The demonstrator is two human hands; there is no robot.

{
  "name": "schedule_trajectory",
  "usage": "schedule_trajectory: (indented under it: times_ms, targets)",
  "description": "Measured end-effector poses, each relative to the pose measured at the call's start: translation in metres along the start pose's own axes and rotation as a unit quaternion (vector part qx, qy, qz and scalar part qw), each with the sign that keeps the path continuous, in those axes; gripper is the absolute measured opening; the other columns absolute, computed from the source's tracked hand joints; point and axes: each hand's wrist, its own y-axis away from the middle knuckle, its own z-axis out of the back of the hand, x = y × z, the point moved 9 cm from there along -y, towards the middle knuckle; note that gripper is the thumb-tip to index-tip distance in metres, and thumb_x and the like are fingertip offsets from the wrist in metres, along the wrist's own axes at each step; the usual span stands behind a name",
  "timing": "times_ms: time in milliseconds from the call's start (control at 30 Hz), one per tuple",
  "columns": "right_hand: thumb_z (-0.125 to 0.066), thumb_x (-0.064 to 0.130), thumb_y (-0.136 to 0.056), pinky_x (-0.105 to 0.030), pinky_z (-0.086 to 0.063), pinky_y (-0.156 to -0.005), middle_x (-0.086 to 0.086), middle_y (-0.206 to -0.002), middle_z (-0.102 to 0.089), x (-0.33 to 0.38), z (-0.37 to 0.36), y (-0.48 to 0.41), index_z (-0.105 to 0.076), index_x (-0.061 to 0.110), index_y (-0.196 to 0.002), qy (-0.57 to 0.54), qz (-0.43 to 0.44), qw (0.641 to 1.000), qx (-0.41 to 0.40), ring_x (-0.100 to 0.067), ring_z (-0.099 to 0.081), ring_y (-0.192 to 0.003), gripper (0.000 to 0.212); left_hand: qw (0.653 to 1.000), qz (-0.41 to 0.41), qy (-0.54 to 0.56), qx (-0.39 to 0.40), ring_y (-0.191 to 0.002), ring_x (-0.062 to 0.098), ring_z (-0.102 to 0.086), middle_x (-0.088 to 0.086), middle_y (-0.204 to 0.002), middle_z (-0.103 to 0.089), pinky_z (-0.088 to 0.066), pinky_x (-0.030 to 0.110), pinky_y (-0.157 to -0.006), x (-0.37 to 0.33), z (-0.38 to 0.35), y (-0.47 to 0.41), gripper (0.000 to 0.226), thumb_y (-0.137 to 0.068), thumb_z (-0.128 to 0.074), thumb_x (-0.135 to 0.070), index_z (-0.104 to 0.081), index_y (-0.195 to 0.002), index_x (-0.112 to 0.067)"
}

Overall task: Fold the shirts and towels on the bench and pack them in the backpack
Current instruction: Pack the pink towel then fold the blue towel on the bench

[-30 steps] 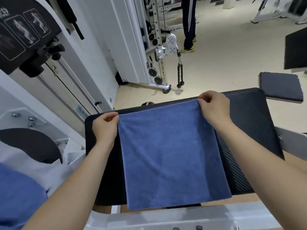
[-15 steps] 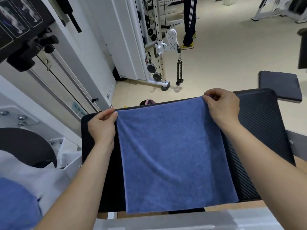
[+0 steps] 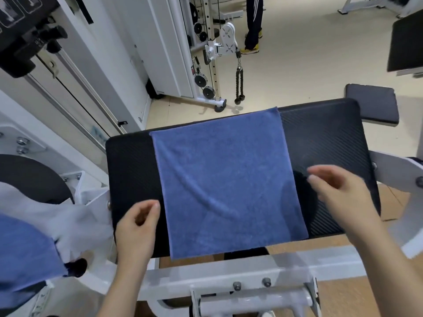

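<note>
Blue towel [image 3: 229, 184]: lies flat, one smooth layer, in the middle of the frame on the black bench [image 3: 325, 138]. Far edge reaches the bench's far rim; near edge hangs a little over the near rim. One shallow diagonal crease across the middle.
Change: half a second ago both hands pinched the two far corners. Both corners are now let go and the towel rests on its own.
Left hand [image 3: 137, 227]: drawn back to the lower left of the frame, just beside the towel's left edge near the lower corner. Thumb and fingers loosely curled with a gap between them, holding nothing.
Right hand [image 3: 341, 195]: pulled back to the right of the frame, over bare bench, just beside the towel's right edge. Motion-blurred; fingers loosely bent and apart, holding nothing.
Reading: spreading looks done. With both hands now low on either side, my guess is the near corners or the side edges get taken next for the first fold. No fold made yet.
Watch: the overhanging near edge could slide off if only one side is pulled.
Waiting pile: white shirt [image 3: 75, 223] and a blue cloth [image 3: 23, 259] bunched at the lower left of the frame, unfolded; cannot tell whether the blue one is a second towel.
Backpack: not in view.
Progress: early. This towel is unfolded and nothing shows as packed.
</note>
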Motion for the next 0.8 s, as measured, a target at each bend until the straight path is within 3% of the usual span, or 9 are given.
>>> schedule_trajectory:
  times_ms: [133,333,400,467,600,700,800]
  targets:
    - [-0.066,0.012,-0.09,-0.033,-0.047,-0.064,-0.005,-0.086,-0.068,-0.073,-0.011,0.053,-0.066,0.028,-0.097,0.005,-0.095,0.994,0.056,-0.018,-0.062,-0.079,0.018,0.996,0.089,-0.027,0.013,-0.083,0.016,-0.063,-0.006,-0.085,-0.068,-0.048,0.028,-0.071,0.068,-0.005,0.051,0.012,-0.087,-0.069,-0.019,-0.065,-0.089,-0.031]
    - [-0.061,0.016,-0.094,-0.019,-0.047,-0.051,-0.007,-0.082,-0.062,-0.094,-0.028,0.073,-0.061,0.022,-0.1,0.004,-0.146,0.978,0.147,-0.027,-0.062,-0.072,0.009,0.984,0.171,0.023,0.038,-0.078,0.023,-0.067,0.004,-0.079,-0.071,-0.053,0.036,-0.074,0.103,-0.015,0.075,0.009,-0.088,-0.07,-0.022,-0.067,-0.096,-0.023]
    - [-0.061,0.017,-0.094,-0.023,-0.049,-0.051,-0.013,-0.08,-0.061,-0.096,-0.03,0.073,-0.061,0.022,-0.097,0.001,-0.16,0.974,0.159,-0.029,-0.067,-0.064,0.006,0.975,0.206,0.057,0.054,-0.077,0.024,-0.069,0.005,-0.082,-0.073,-0.054,0.035,-0.07,0.109,-0.018,0.076,0.009,-0.089,-0.068,-0.022,-0.067,-0.096,-0.017]
    - [-0.062,0.018,-0.093,-0.027,-0.051,-0.052,-0.017,-0.081,-0.061,-0.1,-0.029,0.073,-0.062,0.018,-0.094,-0.005,-0.169,0.972,0.161,-0.031,-0.07,-0.064,0.001,0.969,0.23,0.068,0.067,-0.078,0.024,-0.071,0.006,-0.085,-0.074,-0.054,0.031,-0.067,0.112,-0.02,0.077,0.011,-0.089,-0.068,-0.022,-0.068,-0.096,-0.013]
    - [-0.061,0.015,-0.094,-0.028,-0.051,-0.057,-0.014,-0.086,-0.071,-0.108,-0.025,0.075,-0.063,0.004,-0.092,-0.074,-0.209,0.965,0.139,-0.031,-0.073,-0.069,0.012,0.965,0.248,0.08,0.044,-0.077,0.021,-0.071,0.008,-0.08,-0.074,-0.053,0.026,-0.066,0.112,-0.015,0.08,0.012,-0.085,-0.073,-0.018,-0.07,-0.091,-0.009]
    - [-0.063,0.008,-0.091,-0.032,-0.053,-0.066,-0.017,-0.085,-0.071,-0.113,-0.023,0.075,-0.063,-0.004,-0.091,-0.15,-0.237,0.954,0.11,-0.03,-0.071,-0.073,0.011,0.971,0.226,0.078,0.024,-0.079,0.024,-0.069,0.007,-0.075,-0.074,-0.053,0.031,-0.072,0.109,-0.01,0.081,0.011,-0.082,-0.076,-0.017,-0.07,-0.089,-0.01]
    - [-0.063,-0.002,-0.088,-0.03,-0.051,-0.064,-0.017,-0.073,-0.067,-0.116,-0.022,0.075,-0.06,0.0,-0.089,-0.2,-0.242,0.946,0.081,-0.024,-0.064,-0.068,0.004,0.972,0.202,0.118,0.019,-0.077,0.025,-0.067,0.004,-0.072,-0.072,-0.052,0.035,-0.074,0.105,-0.009,0.079,0.015,-0.085,-0.072,-0.013,-0.061,-0.095,-0.015]
